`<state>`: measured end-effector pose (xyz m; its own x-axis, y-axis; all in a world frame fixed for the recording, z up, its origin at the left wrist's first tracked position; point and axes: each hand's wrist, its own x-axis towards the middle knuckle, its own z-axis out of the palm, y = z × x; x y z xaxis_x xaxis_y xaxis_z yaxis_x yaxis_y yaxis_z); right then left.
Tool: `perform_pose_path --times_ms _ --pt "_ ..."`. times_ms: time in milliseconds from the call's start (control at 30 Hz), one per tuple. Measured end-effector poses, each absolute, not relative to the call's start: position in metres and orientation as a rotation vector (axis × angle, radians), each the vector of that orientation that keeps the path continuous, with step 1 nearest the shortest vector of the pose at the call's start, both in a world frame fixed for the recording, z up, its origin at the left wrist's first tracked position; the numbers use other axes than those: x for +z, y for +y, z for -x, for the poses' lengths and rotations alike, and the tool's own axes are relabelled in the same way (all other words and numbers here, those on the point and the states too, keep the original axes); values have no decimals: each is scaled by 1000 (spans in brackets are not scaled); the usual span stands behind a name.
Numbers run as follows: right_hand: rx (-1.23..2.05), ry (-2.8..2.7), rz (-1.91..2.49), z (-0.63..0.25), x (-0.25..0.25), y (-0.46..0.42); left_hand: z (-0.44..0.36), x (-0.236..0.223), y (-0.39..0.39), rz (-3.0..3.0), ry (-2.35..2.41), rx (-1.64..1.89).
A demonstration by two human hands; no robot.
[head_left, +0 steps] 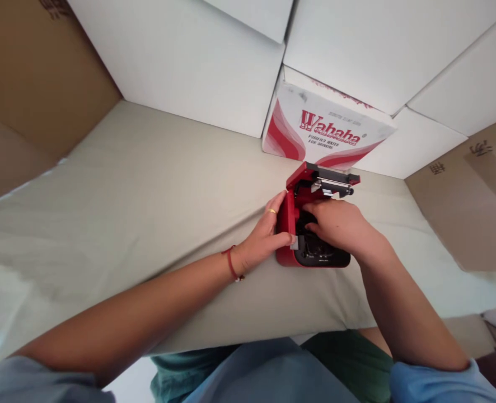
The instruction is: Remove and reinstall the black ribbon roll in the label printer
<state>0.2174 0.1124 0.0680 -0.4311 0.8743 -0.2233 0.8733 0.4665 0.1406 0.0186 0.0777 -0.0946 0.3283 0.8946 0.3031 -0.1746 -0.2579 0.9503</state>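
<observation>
A small red and black label printer [288, 257] sits on the cloth-covered surface with its hinged lid [332, 174] raised. Metal and black roller parts show on the underside of that lid. My left hand [268, 232] grips the printer's left wall, thumb over the front edge by a grey tab and fingers along the outer side. Inside the open black compartment, my right hand [336, 221] reaches in from the right with its fingers bent. Whatever those fingers touch is mostly hidden by the hand and the dark interior.
Behind the printer stands a white and red Wahaha water carton [327, 126], close to the raised lid. White boxes [197, 73] form a wall at the back. Brown cardboard [29, 84] borders the left side, and another brown box [475, 196] the right. A pale, creased cloth [147, 184] covers the surface.
</observation>
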Motion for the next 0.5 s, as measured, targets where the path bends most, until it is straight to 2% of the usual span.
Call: perform_pose_path --times_ms 167,333,433,500 --pt "-4 2518 -1584 -221 73 104 -19 -93 78 -1471 729 1200" --pt "-340 2889 -1657 -286 127 57 -19 -91 77 -1463 724 1191" --pt "-429 2744 -1781 -347 146 51 -19 -92 77 -1474 720 1187" --pt "-514 2512 -1821 -381 137 61 -20 -94 79 -1549 739 1221"
